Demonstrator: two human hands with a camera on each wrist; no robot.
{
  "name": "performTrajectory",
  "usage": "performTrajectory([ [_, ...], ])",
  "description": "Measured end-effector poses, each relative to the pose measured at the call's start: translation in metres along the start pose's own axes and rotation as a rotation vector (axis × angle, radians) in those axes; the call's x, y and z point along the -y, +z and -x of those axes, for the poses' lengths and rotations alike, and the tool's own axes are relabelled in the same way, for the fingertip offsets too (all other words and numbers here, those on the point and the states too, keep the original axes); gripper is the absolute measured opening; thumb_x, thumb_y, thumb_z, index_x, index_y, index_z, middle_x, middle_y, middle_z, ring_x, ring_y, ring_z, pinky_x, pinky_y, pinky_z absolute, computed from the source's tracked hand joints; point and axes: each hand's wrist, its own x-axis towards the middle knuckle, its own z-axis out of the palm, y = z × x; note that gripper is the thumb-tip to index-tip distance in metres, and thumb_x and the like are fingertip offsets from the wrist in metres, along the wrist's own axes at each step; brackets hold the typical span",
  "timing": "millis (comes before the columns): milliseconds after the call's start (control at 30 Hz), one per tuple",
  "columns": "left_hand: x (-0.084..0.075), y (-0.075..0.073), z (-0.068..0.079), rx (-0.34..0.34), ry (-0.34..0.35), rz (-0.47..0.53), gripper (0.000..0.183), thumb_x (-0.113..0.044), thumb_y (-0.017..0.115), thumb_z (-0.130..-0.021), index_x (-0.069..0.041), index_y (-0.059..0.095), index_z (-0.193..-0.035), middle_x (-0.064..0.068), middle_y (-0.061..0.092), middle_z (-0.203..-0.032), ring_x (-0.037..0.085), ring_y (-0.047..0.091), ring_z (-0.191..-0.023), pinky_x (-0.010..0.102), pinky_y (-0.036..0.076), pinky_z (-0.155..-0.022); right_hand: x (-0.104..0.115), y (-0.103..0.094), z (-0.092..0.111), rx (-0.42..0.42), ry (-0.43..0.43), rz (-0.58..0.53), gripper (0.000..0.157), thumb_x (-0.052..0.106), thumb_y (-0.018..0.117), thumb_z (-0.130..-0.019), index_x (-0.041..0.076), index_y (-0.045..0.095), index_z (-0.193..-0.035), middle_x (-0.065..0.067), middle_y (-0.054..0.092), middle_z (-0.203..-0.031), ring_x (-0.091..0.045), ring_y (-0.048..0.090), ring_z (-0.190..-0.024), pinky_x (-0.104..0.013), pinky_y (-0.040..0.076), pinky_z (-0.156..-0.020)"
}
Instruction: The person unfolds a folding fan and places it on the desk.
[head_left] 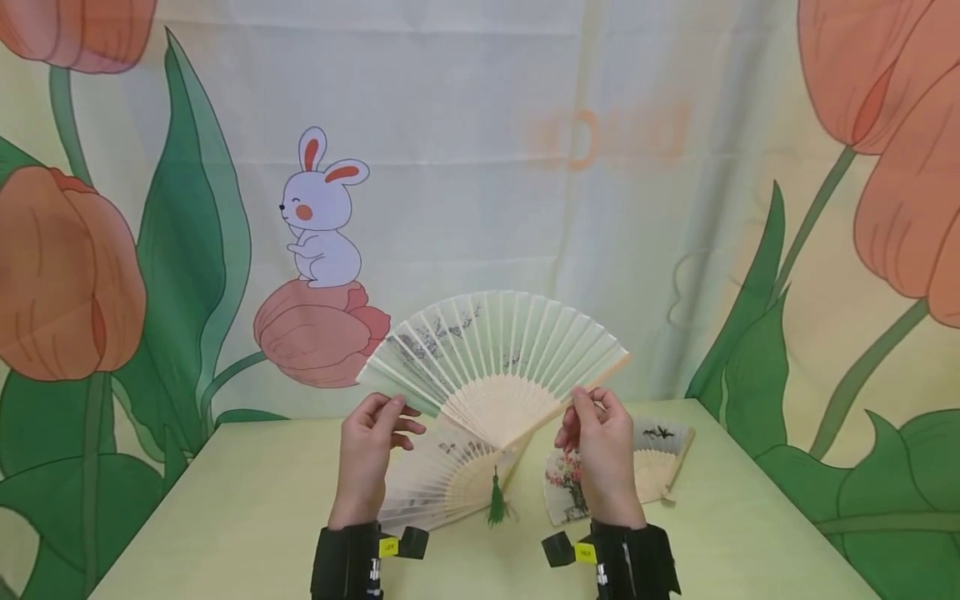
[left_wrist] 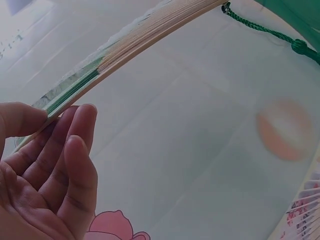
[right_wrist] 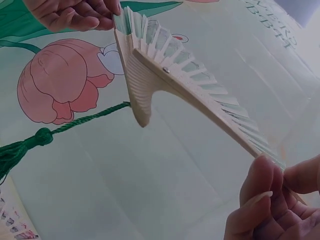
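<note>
A pale green folding fan [head_left: 495, 367] with dark printed sprigs is spread wide above the table, its bare wooden ribs meeting at the bottom. From that pivot hangs a green tassel [head_left: 496, 500]. My left hand [head_left: 372, 425] pinches the fan's left edge between thumb and fingers. On the opposite side, my right hand [head_left: 600, 437] pinches the wooden outer guard. In the right wrist view the fan [right_wrist: 175, 85] appears nearly edge-on, with both hands at its two ends. The left wrist view shows the thumb pressing the fan's edge [left_wrist: 75, 92] against the fingers.
Beneath the held fan, a second open fan [head_left: 427, 492] with a pale leaf lies on the light green table [head_left: 225, 517]. Another open fan [head_left: 663, 454] with flowers and a dark bird print lies at the right, partly behind my right hand. A printed cloth backdrop [head_left: 480, 167] rises behind the table.
</note>
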Motion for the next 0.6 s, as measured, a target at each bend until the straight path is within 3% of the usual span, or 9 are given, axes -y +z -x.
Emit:
performTrajectory([
  [600,-0.0003,-0.0029,0.0000,-0.016,0.004,0.017,0.028,-0.025,0.059,-0.100,0.003,0.060,-0.104,0.022,0.066,-0.094,0.023,0.068,-0.073,0.026,0.052,-0.058,0.0014,-0.0003,0.0001,-0.038,0.010,-0.049,0.026,0.030,0.049,-0.104,0.005,0.040,-0.101,-0.008,0.056,-0.078,-0.017,0.058,-0.052,-0.026,0.047,-0.053],
])
